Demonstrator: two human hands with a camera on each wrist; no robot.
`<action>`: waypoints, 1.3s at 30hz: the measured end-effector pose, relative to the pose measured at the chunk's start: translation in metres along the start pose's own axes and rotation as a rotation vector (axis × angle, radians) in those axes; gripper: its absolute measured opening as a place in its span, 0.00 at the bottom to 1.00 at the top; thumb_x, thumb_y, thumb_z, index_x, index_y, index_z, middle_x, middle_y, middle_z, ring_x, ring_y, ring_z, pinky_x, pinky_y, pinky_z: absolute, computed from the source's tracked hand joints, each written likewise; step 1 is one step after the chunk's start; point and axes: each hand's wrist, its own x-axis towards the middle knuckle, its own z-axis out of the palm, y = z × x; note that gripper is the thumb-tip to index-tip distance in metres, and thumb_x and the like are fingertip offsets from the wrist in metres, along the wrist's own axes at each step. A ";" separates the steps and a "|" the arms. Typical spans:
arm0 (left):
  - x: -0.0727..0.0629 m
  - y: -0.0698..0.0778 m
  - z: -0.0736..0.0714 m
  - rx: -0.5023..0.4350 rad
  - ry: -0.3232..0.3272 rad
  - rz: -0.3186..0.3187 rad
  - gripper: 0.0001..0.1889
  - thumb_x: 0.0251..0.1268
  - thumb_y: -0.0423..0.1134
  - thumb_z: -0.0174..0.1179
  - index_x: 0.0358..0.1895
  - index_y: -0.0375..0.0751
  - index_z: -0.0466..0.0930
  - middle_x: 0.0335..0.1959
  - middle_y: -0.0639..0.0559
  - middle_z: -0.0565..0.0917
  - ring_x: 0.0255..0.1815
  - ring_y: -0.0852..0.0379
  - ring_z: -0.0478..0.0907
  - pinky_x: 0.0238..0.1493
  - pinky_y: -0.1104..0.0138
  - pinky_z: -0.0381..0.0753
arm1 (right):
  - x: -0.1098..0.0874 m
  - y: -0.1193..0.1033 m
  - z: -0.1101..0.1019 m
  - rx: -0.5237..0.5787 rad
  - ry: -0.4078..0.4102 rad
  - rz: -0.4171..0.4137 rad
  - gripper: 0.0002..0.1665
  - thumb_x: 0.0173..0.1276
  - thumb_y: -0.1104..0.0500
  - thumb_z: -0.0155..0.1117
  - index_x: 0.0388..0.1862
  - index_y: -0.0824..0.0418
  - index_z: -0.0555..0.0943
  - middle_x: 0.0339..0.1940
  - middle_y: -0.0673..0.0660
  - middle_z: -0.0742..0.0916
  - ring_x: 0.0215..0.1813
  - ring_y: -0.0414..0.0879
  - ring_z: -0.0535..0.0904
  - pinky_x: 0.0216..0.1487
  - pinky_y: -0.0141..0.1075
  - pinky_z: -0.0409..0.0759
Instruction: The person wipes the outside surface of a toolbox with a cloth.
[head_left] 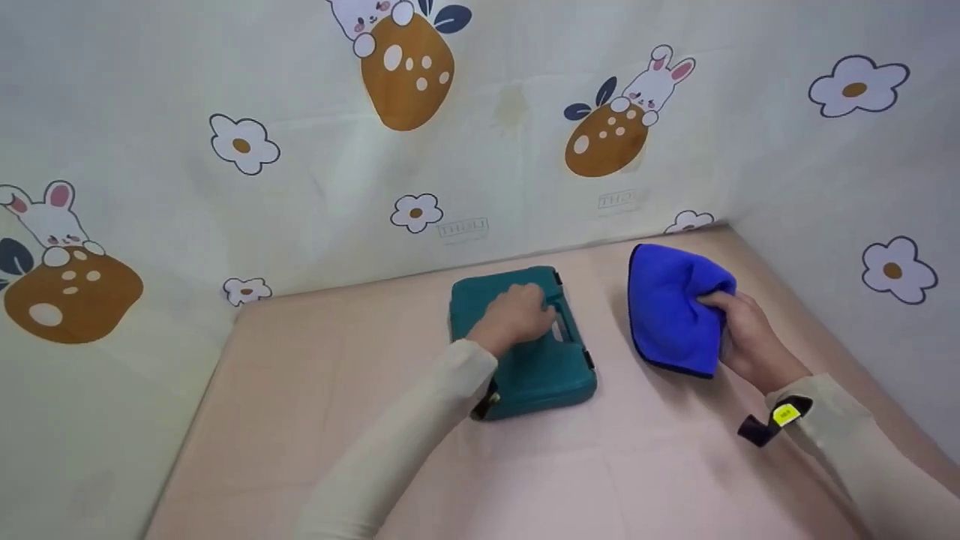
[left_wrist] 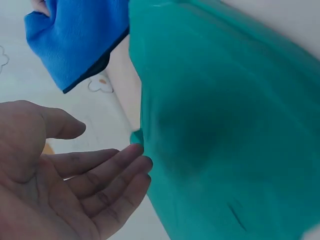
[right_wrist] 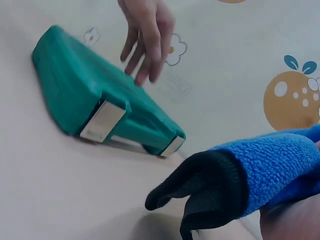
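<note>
A teal green plastic case (head_left: 551,379) with a built-in handle and dark latches lies flat on the table. My left hand (head_left: 519,319) is over its top near the handle. In the left wrist view the left hand's fingers (left_wrist: 107,185) are nearly straight, tips by the case's edge; contact is hard to tell. The right wrist view shows that hand (right_wrist: 150,40) hanging loosely above the case. Off to the right, my right hand (head_left: 750,341) grips a folded blue cloth (head_left: 667,315) with black edging by its right side, raised from the table. Folds hide some of the gripping fingers.
A pale pink cover (head_left: 315,390) spreads over the table. White sheeting (head_left: 315,202) printed with rabbits, fruit and flowers stands behind and at both sides. A black strap with a yellow tag (head_left: 786,414) hangs at the right wrist.
</note>
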 end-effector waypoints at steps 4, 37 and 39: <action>0.020 0.021 0.012 0.017 -0.006 -0.048 0.12 0.79 0.43 0.55 0.45 0.39 0.83 0.24 0.51 0.77 0.25 0.56 0.76 0.26 0.66 0.71 | 0.002 0.001 0.000 0.074 0.040 0.012 0.03 0.77 0.70 0.52 0.44 0.64 0.72 0.40 0.56 0.84 0.41 0.47 0.82 0.45 0.39 0.83; 0.070 0.066 0.072 0.260 0.073 -0.300 0.08 0.74 0.39 0.62 0.49 0.46 0.88 0.26 0.52 0.79 0.21 0.58 0.69 0.20 0.68 0.68 | 0.003 0.012 0.005 -0.072 0.142 0.047 0.13 0.76 0.65 0.54 0.53 0.62 0.63 0.55 0.50 0.70 0.51 0.42 0.73 0.53 0.32 0.77; 0.069 0.063 0.070 0.218 0.075 -0.297 0.08 0.73 0.38 0.63 0.50 0.46 0.87 0.26 0.52 0.79 0.21 0.57 0.71 0.20 0.67 0.69 | 0.003 0.012 0.004 -0.077 0.144 0.052 0.13 0.76 0.65 0.54 0.53 0.62 0.63 0.56 0.50 0.69 0.52 0.42 0.73 0.54 0.32 0.77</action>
